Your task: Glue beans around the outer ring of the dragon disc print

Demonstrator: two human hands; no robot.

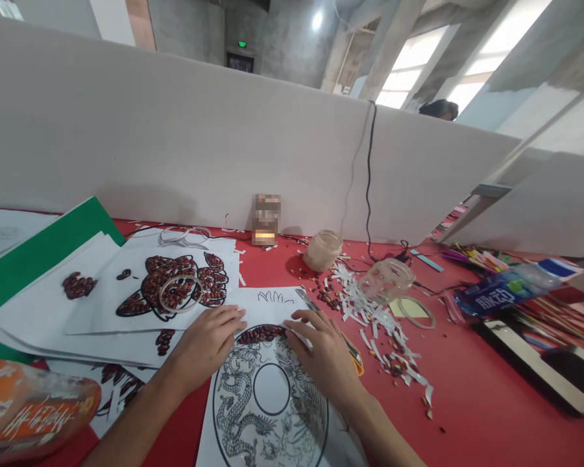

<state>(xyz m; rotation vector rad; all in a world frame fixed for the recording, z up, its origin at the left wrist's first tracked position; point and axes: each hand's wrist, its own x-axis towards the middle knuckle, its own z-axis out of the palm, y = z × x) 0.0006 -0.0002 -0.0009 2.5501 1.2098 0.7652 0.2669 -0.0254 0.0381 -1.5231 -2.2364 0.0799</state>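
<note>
bean row: here it sits, dark and glossy, right between the two sets of fingers, inside the upper rim of the ring drawing.
left fingers (231,319): bent and laid beside the near-left end of the bean row (261,334); whether they pinch anything, i cannot tell.
right fingers (299,329): curved and spread a little, just at the row's other end; their tips are partly hidden, so i cannot tell whether they hold a bean.
printed sheet (271,389): one, below and between both sets of fingers, dragon pattern around a bare centre circle.
handling tip: light pressure from both ends would probably keep the row snug; best to nudge single beans with a fingertip, follow the black outline, and keep wrists off the sheet.
jars: two beyond the right fingers, a cloudy jar (323,251) and a clear jar (387,282).
bottles: two, an orange-labelled bottle (43,412) left of the left fingers, a blue-labelled bottle (511,288) far right of the right fingers.
bean fish (170,282): one, up-left of the left fingers.
loose beans and paper strips (370,308): too many to count, scattered over the red bench (452,389) right of the right fingers.
</note>
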